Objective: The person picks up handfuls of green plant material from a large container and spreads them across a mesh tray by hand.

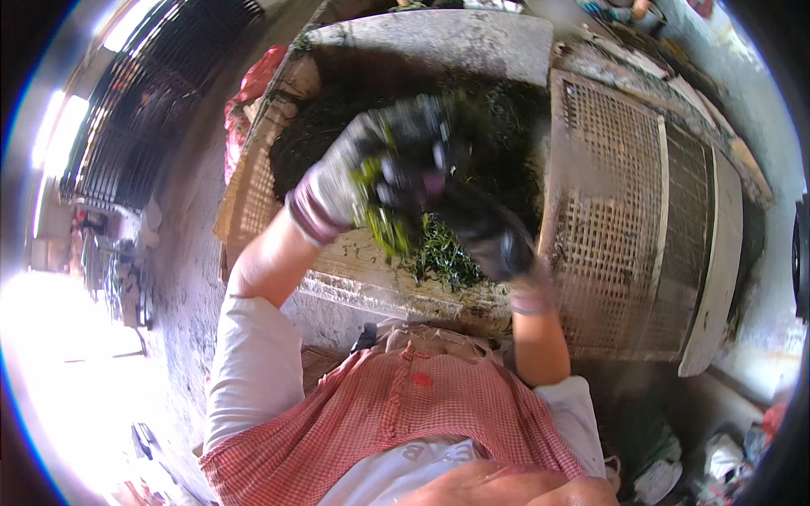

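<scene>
Both my hands wear dark work gloves and meet above a wooden-edged trough (363,261), blurred by motion. My left hand (371,156), in a glove with a pale grey back and mauve cuff, is closed round a bunch of green leaves (384,228) that hangs below its fingers. My right hand (494,236), in a black glove, reaches across to the left hand; its fingers are smeared and partly hidden. A small heap of green leaves (447,257) lies on the trough's near ledge, below the hands. Darker leaves (515,118) fill the trough behind them.
A woven cane panel (603,219) in a wooden frame stands right of the trough. A pale, curved board (439,38) borders its far side. Stacked dark racks (160,93) and a red bag (253,84) are at the left. Plastic bags (658,481) lie at the lower right.
</scene>
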Demonstrator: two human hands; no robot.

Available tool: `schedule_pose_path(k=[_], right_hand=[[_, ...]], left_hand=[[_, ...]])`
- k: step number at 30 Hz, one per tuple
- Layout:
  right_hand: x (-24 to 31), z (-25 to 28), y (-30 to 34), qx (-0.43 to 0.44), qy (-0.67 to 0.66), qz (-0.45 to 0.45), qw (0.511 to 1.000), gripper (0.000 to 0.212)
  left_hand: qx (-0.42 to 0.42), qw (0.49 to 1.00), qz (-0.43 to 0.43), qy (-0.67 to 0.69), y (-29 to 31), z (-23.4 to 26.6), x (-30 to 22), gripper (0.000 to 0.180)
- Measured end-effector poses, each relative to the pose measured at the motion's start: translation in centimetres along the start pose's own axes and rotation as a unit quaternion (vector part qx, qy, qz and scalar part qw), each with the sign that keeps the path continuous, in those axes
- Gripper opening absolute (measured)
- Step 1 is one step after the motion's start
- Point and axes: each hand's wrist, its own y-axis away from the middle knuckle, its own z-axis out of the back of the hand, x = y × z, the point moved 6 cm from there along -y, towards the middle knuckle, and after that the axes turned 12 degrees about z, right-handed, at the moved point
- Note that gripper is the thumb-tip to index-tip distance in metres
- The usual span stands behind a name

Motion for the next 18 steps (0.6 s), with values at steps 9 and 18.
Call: schedule_pose_path(k=[9, 18], right_hand=[[-0.2, 4.9, 5.8, -0.343, -0.281, 0.045, 0.895, 0.041], [29.7, 6.8, 19.0, -0.372, 0.049, 0.233, 0.897, 0.039]], left_hand=[[0.02, 0.783, 0.465, 0.411, 9.2, -6.8, 18.8, 0.051], [0.137, 0.876, 0.438, 0.152, -9.6, -19.2, 23.3, 0.03]])
